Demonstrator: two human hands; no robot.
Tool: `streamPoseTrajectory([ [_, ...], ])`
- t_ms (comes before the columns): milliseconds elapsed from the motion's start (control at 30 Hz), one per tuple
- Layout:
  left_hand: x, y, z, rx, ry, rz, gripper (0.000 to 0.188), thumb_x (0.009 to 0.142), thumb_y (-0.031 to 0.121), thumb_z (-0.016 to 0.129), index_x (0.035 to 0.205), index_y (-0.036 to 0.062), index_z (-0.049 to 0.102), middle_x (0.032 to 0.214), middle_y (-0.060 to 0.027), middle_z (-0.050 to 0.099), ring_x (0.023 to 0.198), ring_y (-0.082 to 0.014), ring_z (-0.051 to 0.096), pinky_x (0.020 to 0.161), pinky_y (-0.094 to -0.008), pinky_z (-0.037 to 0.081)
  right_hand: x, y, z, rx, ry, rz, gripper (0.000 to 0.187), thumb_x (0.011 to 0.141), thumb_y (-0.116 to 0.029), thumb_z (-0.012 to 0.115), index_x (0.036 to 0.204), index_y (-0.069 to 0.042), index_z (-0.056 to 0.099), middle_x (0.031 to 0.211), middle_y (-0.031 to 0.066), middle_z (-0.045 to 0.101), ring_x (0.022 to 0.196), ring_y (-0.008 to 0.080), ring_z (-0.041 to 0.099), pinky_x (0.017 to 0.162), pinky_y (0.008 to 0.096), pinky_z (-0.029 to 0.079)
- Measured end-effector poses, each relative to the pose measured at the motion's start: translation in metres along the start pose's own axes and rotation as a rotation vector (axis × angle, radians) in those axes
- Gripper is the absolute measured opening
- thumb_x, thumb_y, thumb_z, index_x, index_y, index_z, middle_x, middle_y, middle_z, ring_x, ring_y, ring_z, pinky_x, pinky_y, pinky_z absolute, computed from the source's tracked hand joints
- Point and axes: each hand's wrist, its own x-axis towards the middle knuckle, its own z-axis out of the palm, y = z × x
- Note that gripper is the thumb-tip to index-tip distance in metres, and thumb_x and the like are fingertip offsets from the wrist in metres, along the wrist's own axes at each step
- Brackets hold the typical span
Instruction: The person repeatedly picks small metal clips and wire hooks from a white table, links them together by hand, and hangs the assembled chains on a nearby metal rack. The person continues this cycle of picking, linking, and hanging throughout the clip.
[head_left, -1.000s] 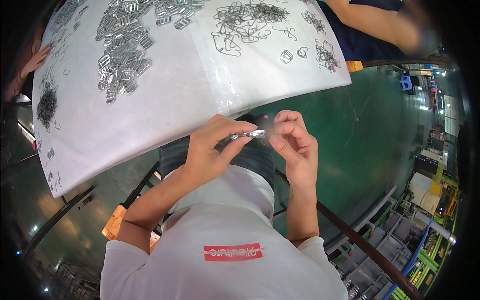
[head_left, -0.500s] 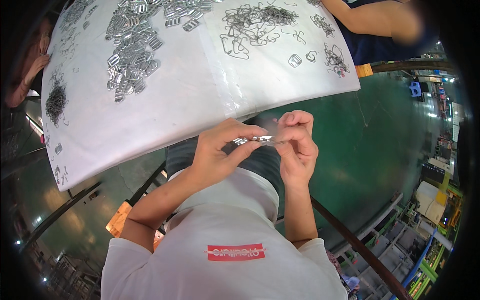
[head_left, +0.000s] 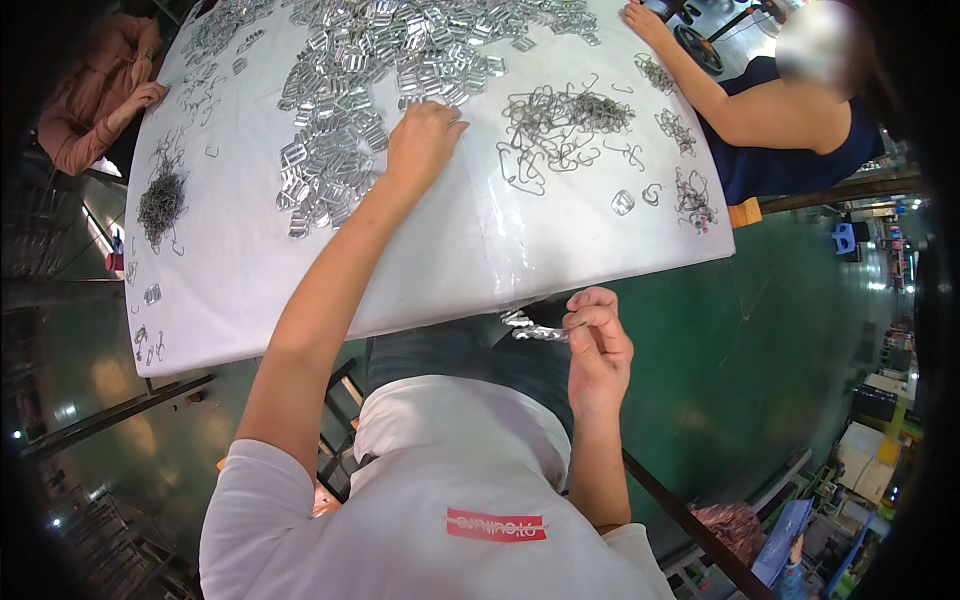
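Observation:
My right hand (head_left: 600,345) is in front of the table's near edge. Its thumb and fingers pinch a short chain of shiny metal buckles (head_left: 540,332), whose free end points left. How the buckles are joined is too small to tell. My left hand (head_left: 422,145) is stretched out over the table, at the near right side of a large heap of flat silver slotted buckles (head_left: 330,165). Its back faces up and the thumb stands apart from the bent fingers. The fingertips are partly hidden, and I see no buckle between them.
On the white-covered table (head_left: 420,270) lie a tangle of bent wire hooks (head_left: 570,120) at right and a dark hook pile (head_left: 160,205) at left. A loose buckle (head_left: 623,202) lies near the right edge. One person (head_left: 800,130) sits at right, another (head_left: 100,90) at left.
My left hand has let go of the buckles in front of me and moved forward to the heap. My right hand keeps hold of the chain, slightly lower. The view has tilted farther over the table.

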Motion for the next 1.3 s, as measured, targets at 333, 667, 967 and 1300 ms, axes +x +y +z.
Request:
streamPoseTrajectory([
  [333, 0.014, -0.015, -0.008, 0.145, -0.164, -0.1, 0.021, 0.081, 0.01, 0.059, 0.1, 0.0076, 0.067, 0.096, -0.013, 0.066, 0.088, -0.0305, 0.064, 0.08, -0.0399, 0.05, -0.005, 0.003, 0.004, 0.049, -0.035, 0.043, 0.011, 0.082, 0.006, 0.06, 0.089, -0.002, 0.061, 0.105, 0.0056, 0.044, 0.096, 0.0145, 0.046, 0.08, 0.0251, 0.041],
  [667, -0.099, 0.103, -0.087, -1.043, -0.384, -0.431, 0.02, 0.078, -0.002, 0.069, 0.096, 0.0029, 0.061, 0.09, -0.0018, 0.062, 0.083, -0.0082, 0.058, 0.071, -0.0228, 0.048, -0.001, 0.002, 0.009, 0.082, 0.009, 0.089, 0.006, 0.084, 0.002, 0.063, 0.088, 0.0, 0.059, 0.102, 0.0028, 0.043, 0.085, 0.0088, 0.046, 0.076, 0.0221, 0.039],
  [967, -0.131, 0.159, -0.11, -1.119, -0.235, -0.33, 0.025, 0.078, -0.006, 0.069, 0.099, -0.0001, 0.057, 0.095, -0.0052, 0.062, 0.087, -0.0118, 0.06, 0.081, -0.0275, 0.049, 0.0, -0.003, 0.01, 0.068, 0.088, 0.012, 0.007, 0.083, -0.001, 0.066, 0.088, -0.002, 0.062, 0.102, 0.0027, 0.044, 0.085, 0.0092, 0.045, 0.076, 0.0226, 0.038],
  [1300, -0.116, 0.153, -0.111, -0.969, -0.216, -0.1, 0.018, 0.078, -0.004, 0.068, 0.094, 0.0006, 0.063, 0.09, -0.0053, 0.066, 0.084, -0.0124, 0.062, 0.079, -0.0274, 0.05, 0.001, 0.001, 0.008, -0.133, 0.076, -0.03, 0.01, 0.078, -0.004, 0.07, 0.086, -0.003, 0.064, 0.096, 0.0025, 0.047, 0.083, 0.0115, 0.042, 0.077, 0.0242, 0.036],
])
